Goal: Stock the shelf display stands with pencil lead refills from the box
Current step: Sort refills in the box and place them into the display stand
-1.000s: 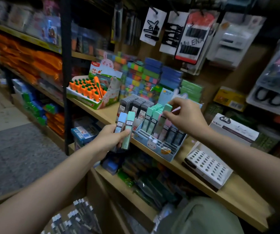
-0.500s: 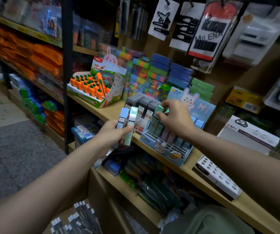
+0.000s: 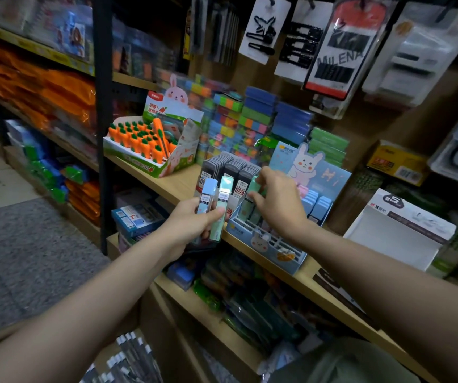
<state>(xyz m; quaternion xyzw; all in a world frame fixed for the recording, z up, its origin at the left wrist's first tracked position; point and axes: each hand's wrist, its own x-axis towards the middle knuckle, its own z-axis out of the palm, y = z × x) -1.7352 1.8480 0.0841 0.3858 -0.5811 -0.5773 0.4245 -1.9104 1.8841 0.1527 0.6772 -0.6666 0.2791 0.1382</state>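
Shelf (image 3: 172, 186): a wooden board running from the black upright at left down to the lower right; it carries all the stands.
White box (image 3: 396, 230): open and upright, toward the shelf's right end near the back.
Carrot stand (image 3: 150, 150): at the shelf's left end, by the upright, full of orange carrot-shaped items.
Blue rabbit stand (image 3: 266, 241): at the shelf's front edge, mid-length, slotted; green and blue refills stand in its slots.
Dark refill stand (image 3: 230, 172): just left of and behind the blue stand, three rows of grey-black cases.
Left hand (image 3: 191, 225): in front of the shelf's front edge, fingers and thumb curled around two refill cases held upright.
Right hand (image 3: 277, 203): over the blue stand's left slots, fingertips pinching a green refill (image 3: 252, 192) by its top.
Held refills: a blue case (image 3: 207, 197) and a green case (image 3: 222, 205), side by side, touching.
Box of refills (image 3: 128, 360): bottom edge, below the shelf; grey cases with white caps.
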